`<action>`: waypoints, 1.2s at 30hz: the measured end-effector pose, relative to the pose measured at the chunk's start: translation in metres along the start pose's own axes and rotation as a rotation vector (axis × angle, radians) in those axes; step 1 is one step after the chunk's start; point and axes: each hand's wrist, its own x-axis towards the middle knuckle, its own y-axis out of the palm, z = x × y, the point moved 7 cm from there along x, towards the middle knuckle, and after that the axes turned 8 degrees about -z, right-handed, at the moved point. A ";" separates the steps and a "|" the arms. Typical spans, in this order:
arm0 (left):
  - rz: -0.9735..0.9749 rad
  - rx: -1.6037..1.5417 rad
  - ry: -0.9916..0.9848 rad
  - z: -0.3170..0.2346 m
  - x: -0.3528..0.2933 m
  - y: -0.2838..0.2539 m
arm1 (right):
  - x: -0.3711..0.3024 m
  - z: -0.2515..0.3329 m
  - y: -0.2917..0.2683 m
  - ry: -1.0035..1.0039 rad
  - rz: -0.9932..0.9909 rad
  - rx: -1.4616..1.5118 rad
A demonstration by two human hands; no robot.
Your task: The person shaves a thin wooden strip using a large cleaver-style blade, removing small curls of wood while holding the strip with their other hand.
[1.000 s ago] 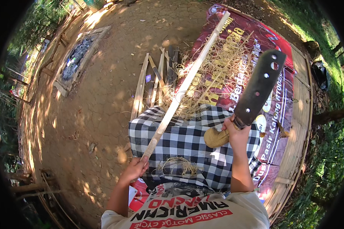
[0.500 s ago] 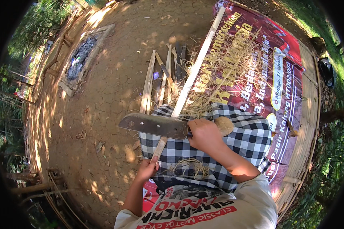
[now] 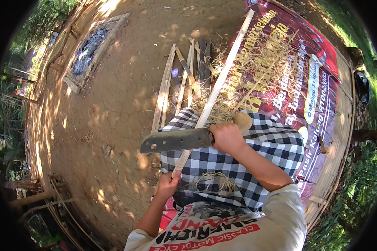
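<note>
My right hand [image 3: 228,137] is closed round the handle of a machete [image 3: 178,140], whose broad dark blade points left. The blade lies across a long pale wooden strip [image 3: 223,75] that slants away to the far right. Near its lower end my left hand [image 3: 168,184] grips the strip, fingers wrapped round it. A black-and-white checked cloth [image 3: 255,157] covers my lap beneath both. On the cloth rests a small tangle of thin shavings [image 3: 215,183]. A round tan knob [image 3: 242,121] shows just beyond my right hand, probably the handle's end.
More strips [image 3: 165,85] lie on the dirt ground [image 3: 113,138] ahead. Curly shavings [image 3: 264,62] are heaped on a dark red printed banner [image 3: 326,90] over a bamboo platform [image 3: 341,125]. An ash-filled pit [image 3: 90,50] with a raised border sits at the far left.
The machete has shifted slightly right and its blade has tilted, its tip now lower. In the picture, the strip and both hands sit a little further right; the whole view has shifted too.
</note>
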 end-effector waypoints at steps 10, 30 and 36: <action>-0.012 0.040 0.080 -0.009 -0.005 -0.002 | 0.005 -0.010 -0.012 -0.083 -0.068 -0.065; 0.099 0.030 0.127 -0.024 -0.002 -0.002 | -0.007 -0.035 -0.035 -0.129 -0.146 -0.144; 0.138 0.003 0.165 -0.034 -0.002 -0.002 | -0.011 -0.044 -0.042 -0.114 -0.144 -0.171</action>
